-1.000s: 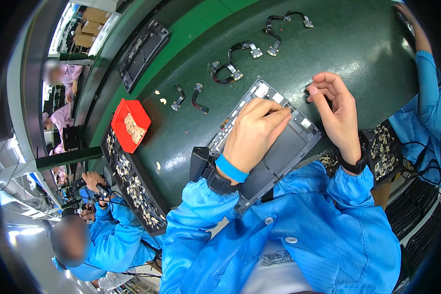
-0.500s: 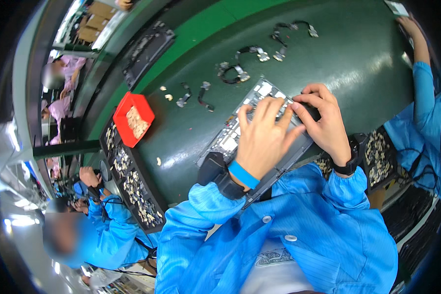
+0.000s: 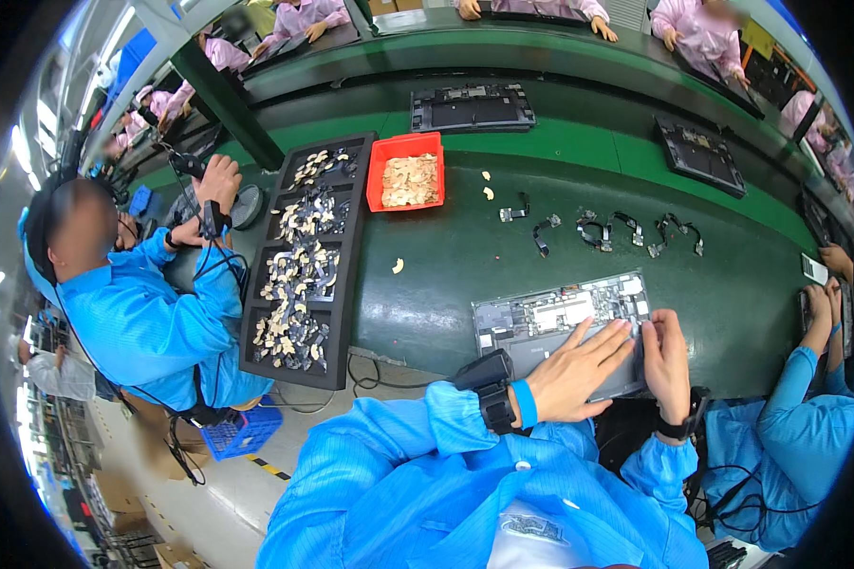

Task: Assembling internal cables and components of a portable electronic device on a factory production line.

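Open device chassis (image 3: 552, 311) lies on the green bench (image 3: 427, 318) in front of the person, its inner side facing up, with bright boards and fittings showing along the far strip and a dark, flatter section nearer the body. No cover sits over these parts, so the work on this unit looks unfinished; how many of its inner parts are already fixed cannot be told, since the hands hide much of the right half.

The left hand (image 3: 582, 372) is spread flat, palm down, fingers stretched across the chassis, with nothing seen in its grasp. The right hand (image 3: 667, 368) is at the chassis's right edge, fingers partly bent; whether they pinch anything cannot be made out.

Beyond the chassis, a row of loose cable assemblies (image 3: 593, 233) lies on the bench, none of them set in a unit. Farther off rest two more chassis, one dark unit (image 3: 473, 110) behind the red bin (image 3: 375, 194) and another (image 3: 699, 156) to the right, both also uncovered. The bin holds tan pieces (image 3: 410, 180); beside it, a black divided tray (image 3: 352, 256) carries many mixed small parts.
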Tool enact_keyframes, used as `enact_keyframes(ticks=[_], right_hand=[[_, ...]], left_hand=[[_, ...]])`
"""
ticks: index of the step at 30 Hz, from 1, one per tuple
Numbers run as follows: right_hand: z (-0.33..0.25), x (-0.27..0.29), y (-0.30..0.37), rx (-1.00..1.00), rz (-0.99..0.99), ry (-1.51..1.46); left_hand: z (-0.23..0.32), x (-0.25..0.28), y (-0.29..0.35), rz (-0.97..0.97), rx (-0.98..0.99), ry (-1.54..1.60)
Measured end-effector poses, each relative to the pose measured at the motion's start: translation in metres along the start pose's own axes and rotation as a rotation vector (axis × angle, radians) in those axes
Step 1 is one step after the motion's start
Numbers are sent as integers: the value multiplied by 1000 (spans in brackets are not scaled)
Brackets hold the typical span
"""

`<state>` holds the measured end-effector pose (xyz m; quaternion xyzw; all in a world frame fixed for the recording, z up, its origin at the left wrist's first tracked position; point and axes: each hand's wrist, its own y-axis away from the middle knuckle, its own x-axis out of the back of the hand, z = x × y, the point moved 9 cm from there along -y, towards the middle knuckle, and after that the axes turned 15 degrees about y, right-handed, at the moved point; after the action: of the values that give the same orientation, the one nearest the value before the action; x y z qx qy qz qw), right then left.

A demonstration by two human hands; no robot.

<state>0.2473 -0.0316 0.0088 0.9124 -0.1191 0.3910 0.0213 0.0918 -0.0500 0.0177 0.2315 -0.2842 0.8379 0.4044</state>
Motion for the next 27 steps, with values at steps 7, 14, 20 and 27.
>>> enact_keyframes(ticks=[7, 14, 20, 27], right_hand=[[-27, 97, -28, 192, 234, -119], [25, 147, -288, 54, 234, -110], [122, 127, -479, 52, 374, 122], [73, 80, -534, 157, 328, 1047]], left_hand=[[71, 77, 5, 152, -110, 27], [0, 146, 106, 508, 261, 17], [-56, 130, 162, 690, 413, -167], [-59, 139, 153, 685, 435, -193]])
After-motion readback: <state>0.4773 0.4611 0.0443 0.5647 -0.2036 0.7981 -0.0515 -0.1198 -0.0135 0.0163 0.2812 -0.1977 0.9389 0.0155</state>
